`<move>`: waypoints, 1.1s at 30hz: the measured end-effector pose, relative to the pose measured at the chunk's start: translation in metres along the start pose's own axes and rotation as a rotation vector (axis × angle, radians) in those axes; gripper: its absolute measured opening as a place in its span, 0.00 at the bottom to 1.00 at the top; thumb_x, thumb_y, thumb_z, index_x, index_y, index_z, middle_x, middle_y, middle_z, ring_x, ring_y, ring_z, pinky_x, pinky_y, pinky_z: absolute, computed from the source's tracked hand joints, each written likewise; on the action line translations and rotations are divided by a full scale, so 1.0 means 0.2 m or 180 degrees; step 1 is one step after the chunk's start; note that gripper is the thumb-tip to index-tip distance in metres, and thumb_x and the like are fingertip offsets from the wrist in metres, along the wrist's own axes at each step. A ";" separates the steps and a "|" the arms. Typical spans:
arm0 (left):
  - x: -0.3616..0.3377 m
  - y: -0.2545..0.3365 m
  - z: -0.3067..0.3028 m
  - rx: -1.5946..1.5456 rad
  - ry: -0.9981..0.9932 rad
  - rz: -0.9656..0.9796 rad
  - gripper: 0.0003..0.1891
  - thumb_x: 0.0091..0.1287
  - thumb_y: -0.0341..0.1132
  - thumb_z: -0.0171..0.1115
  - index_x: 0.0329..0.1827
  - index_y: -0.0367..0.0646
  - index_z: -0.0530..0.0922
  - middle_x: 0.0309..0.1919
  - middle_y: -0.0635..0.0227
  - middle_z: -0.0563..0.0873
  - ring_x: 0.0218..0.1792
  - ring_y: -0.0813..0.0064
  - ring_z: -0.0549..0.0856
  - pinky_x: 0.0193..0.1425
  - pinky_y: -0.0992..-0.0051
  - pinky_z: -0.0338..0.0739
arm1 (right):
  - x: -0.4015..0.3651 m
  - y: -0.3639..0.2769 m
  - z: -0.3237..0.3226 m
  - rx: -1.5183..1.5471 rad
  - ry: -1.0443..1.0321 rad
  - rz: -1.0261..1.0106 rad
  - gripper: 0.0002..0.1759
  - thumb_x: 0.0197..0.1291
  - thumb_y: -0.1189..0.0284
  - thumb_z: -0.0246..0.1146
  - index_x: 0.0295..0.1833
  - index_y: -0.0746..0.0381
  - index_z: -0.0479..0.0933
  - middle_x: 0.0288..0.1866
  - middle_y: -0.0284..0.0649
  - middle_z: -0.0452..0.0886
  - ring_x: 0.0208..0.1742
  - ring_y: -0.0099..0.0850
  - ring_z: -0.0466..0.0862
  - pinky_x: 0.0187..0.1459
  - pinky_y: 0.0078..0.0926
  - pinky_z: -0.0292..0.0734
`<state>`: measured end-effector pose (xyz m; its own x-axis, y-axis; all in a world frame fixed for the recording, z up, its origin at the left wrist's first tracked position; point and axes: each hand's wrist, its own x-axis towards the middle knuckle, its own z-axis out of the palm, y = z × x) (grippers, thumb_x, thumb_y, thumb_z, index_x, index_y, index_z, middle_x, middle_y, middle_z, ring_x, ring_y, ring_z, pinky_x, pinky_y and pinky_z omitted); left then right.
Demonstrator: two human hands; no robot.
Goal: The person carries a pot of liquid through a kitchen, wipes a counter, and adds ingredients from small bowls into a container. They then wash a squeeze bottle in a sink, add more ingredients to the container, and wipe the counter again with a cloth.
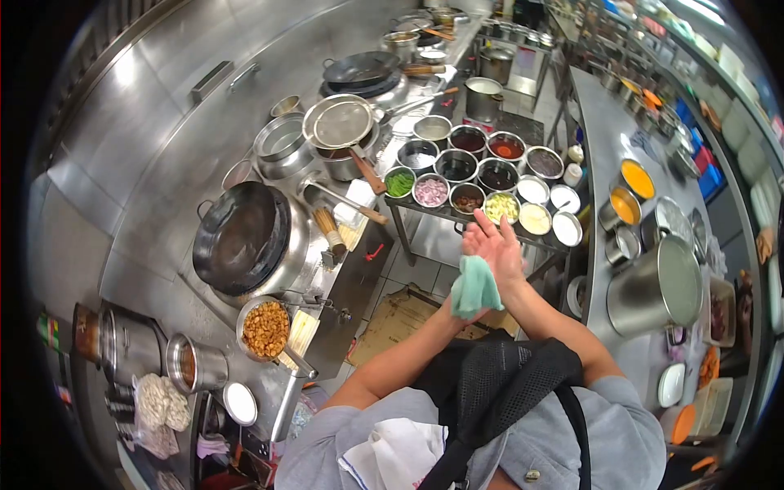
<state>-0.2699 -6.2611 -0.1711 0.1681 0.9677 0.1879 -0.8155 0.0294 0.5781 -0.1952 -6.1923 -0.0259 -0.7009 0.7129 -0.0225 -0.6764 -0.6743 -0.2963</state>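
Note:
A teal green cloth point(474, 287) is bunched between my two hands, in front of my chest. My left hand point(457, 312) grips it from below and is mostly hidden under the cloth. My right hand point(492, 243) lies flat against the cloth's upper side, fingers spread and pointing away from me. Both hands hover over the floor gap beside a rack of small steel bowls point(482, 175) filled with sauces, chopped greens and seasonings.
A dark wok point(241, 237) sits on the steel stove at left, with a bowl of fried pieces point(265, 329) in front of it. A strainer point(341, 122) rests on a pot. The right counter holds a large steel pot point(656, 287) and orange sauces point(637, 179). Flattened cardboard point(400, 318) covers the floor.

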 end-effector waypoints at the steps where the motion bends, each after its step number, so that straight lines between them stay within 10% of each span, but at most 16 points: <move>1: -0.02 0.13 0.28 -0.1435 0.0543 -0.0223 0.22 0.78 0.39 0.52 0.72 0.42 0.68 0.66 0.59 0.78 0.65 0.64 0.79 0.71 0.62 0.75 | -0.01 0.04 -0.04 -0.0367 -0.0211 0.0008 0.33 0.76 0.46 0.51 0.69 0.64 0.69 0.48 0.46 0.83 0.47 0.36 0.84 0.56 0.38 0.81; 6: 0.02 0.00 0.19 -0.0368 0.1571 0.0287 0.19 0.79 0.44 0.51 0.66 0.46 0.73 0.57 0.64 0.83 0.56 0.63 0.84 0.64 0.60 0.80 | -0.02 0.17 -0.25 -0.0945 -0.0764 0.0443 0.36 0.76 0.50 0.53 0.77 0.65 0.61 0.59 0.50 0.80 0.57 0.37 0.82 0.59 0.37 0.80; 9: 0.04 0.03 0.08 -0.0909 0.1073 0.0651 0.16 0.80 0.44 0.50 0.62 0.45 0.75 0.52 0.64 0.85 0.50 0.64 0.85 0.57 0.64 0.82 | -0.26 0.15 -0.09 -0.5462 -0.0636 -0.0738 0.48 0.72 0.52 0.60 0.84 0.65 0.45 0.79 0.58 0.62 0.75 0.49 0.70 0.74 0.39 0.64; 14: 0.09 0.16 0.02 -0.0855 0.0853 0.1021 0.11 0.78 0.38 0.52 0.58 0.47 0.78 0.43 0.71 0.86 0.44 0.70 0.85 0.50 0.67 0.82 | -0.32 0.05 -0.12 -0.5469 -0.0803 -0.0861 0.37 0.72 0.60 0.62 0.81 0.60 0.58 0.76 0.53 0.71 0.75 0.44 0.72 0.71 0.37 0.67; 18: 0.17 0.38 0.29 0.1739 0.1600 0.0903 0.08 0.74 0.29 0.57 0.52 0.43 0.80 0.42 0.71 0.87 0.42 0.78 0.85 0.48 0.76 0.80 | -0.38 -0.19 -0.08 -0.4472 0.0110 -0.0919 0.16 0.74 0.69 0.61 0.60 0.65 0.81 0.50 0.37 0.87 0.53 0.25 0.82 0.56 0.28 0.76; 23: 0.03 0.51 0.07 0.3842 0.1608 0.0584 0.10 0.60 0.25 0.66 0.45 0.38 0.83 0.38 0.69 0.87 0.40 0.80 0.85 0.48 0.75 0.79 | -0.51 -0.38 -0.04 -0.4222 0.1052 -0.0902 0.12 0.72 0.67 0.64 0.48 0.66 0.83 0.25 0.29 0.79 0.30 0.17 0.77 0.34 0.19 0.74; 28: -0.11 0.49 0.04 0.4515 0.1429 0.0232 0.10 0.58 0.26 0.67 0.43 0.38 0.83 0.33 0.68 0.87 0.36 0.79 0.84 0.43 0.74 0.79 | -0.49 -0.38 -0.20 -0.4463 0.0861 -0.0842 0.14 0.68 0.65 0.68 0.49 0.65 0.82 0.31 0.33 0.82 0.31 0.20 0.78 0.37 0.22 0.77; 30: -0.10 0.45 0.14 0.4736 0.1108 -0.0332 0.10 0.57 0.33 0.69 0.39 0.37 0.82 0.30 0.58 0.88 0.33 0.62 0.88 0.42 0.67 0.80 | -0.51 -0.32 -0.22 -0.4914 0.0717 -0.0612 0.17 0.66 0.65 0.70 0.54 0.65 0.81 0.35 0.35 0.84 0.33 0.21 0.79 0.39 0.23 0.78; 33: -0.05 0.38 0.35 0.4695 0.0970 -0.0066 0.10 0.58 0.31 0.70 0.40 0.36 0.81 0.28 0.63 0.85 0.31 0.76 0.83 0.39 0.71 0.78 | -0.52 -0.18 -0.19 -0.5572 -0.0285 -0.0840 0.30 0.62 0.66 0.71 0.68 0.61 0.73 0.56 0.47 0.82 0.53 0.35 0.84 0.54 0.32 0.80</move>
<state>-0.2937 -6.2854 -0.0732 -0.0971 0.9892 0.1096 0.4894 -0.0485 0.8707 -0.0905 -6.2349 -0.0490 -0.6731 0.7062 0.2195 0.2062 0.4643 -0.8613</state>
